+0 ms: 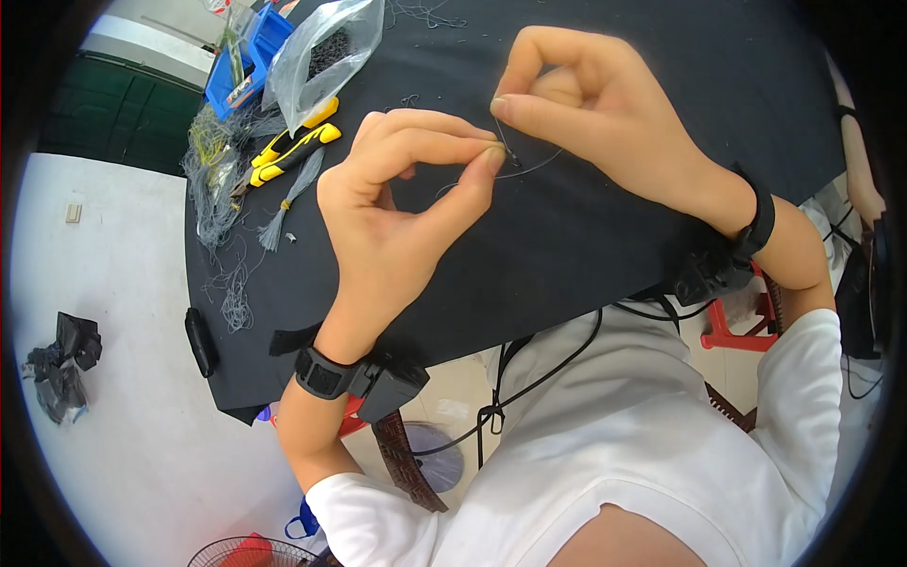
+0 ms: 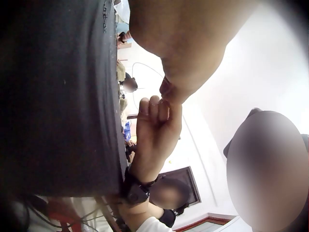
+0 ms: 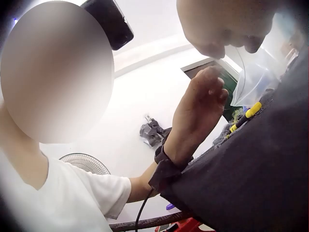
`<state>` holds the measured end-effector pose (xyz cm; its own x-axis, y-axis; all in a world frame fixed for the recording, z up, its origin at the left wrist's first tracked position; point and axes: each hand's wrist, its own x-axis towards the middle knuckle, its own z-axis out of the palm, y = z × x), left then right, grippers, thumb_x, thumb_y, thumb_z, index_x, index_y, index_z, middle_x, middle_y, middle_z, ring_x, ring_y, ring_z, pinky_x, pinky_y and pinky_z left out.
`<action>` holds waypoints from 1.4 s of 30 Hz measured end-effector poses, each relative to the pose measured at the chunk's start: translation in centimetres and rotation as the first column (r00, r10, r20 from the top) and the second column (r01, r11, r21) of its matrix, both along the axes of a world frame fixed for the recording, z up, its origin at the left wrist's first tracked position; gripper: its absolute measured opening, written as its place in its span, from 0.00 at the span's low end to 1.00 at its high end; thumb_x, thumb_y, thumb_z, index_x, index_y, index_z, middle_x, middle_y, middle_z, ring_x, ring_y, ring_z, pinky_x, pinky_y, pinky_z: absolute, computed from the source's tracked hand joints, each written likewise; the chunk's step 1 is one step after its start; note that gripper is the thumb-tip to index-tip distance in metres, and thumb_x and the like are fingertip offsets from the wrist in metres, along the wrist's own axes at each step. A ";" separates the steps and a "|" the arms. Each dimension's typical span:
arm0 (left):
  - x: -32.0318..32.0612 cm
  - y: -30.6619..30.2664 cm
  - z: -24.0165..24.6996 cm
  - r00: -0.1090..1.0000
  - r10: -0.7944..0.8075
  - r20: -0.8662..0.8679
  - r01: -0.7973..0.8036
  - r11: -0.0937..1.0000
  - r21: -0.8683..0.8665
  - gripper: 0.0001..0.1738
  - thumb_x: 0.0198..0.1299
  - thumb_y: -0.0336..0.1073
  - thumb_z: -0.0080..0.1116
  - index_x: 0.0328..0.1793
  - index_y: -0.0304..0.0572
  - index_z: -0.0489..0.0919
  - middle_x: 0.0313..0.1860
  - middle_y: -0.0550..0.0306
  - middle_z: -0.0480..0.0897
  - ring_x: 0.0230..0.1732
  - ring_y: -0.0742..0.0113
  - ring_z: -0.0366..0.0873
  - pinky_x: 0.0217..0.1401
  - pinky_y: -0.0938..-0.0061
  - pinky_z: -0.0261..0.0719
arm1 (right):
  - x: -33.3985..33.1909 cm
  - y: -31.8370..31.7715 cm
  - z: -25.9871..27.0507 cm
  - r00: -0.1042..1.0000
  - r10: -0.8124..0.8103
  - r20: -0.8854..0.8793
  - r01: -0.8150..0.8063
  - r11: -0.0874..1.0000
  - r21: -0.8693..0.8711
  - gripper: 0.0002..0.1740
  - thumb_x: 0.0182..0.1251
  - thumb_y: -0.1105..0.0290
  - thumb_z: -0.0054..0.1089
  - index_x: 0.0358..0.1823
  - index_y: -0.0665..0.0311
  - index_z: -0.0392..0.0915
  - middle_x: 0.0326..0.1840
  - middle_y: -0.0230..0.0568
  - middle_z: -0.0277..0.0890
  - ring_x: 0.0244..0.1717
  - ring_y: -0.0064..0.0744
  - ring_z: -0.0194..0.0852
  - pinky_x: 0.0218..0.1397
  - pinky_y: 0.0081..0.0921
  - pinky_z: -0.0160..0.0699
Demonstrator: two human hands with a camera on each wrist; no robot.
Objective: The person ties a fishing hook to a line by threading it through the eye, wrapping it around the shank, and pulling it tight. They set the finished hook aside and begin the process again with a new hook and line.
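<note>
In the head view the left hand (image 1: 406, 189) pinches a thin line between thumb and index finger, beside a small dark piece (image 1: 513, 161) on that line. Up and to the right of it, the right hand (image 1: 605, 113) pinches the line's other stretch between thumb and curled index finger. A loop of thin line (image 1: 539, 168) curves below the two hands, over the black tabletop (image 1: 567, 246). Both hands are raised, close together but apart. The left wrist view shows a thin loop (image 2: 145, 64) beside the fingertips; what exactly is pinched is too small to tell.
Yellow-and-black pliers (image 1: 298, 154), bundles of grey line (image 1: 213, 170), a clear bag of dark pieces (image 1: 326, 66) and a blue bin (image 1: 250, 61) lie at the table's left. A black cylindrical object (image 1: 200, 342) lies near the left edge. Dark cables hang at the front edge.
</note>
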<state>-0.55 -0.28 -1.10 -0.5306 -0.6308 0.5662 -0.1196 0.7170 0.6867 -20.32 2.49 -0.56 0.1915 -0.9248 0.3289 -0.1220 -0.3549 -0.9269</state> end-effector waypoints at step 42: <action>-0.5 -0.3 -0.5 0.998 0.033 -0.058 -0.033 0.999 0.015 0.07 0.44 0.23 0.67 0.32 0.40 0.85 0.35 0.61 0.84 0.37 0.73 0.75 0.42 0.80 0.67 | 0.4 0.3 0.6 0.948 -0.236 -0.212 0.148 0.920 -0.363 0.03 0.61 0.76 0.59 0.35 0.66 0.76 0.16 0.19 0.49 0.19 0.09 0.44 0.22 0.12 0.45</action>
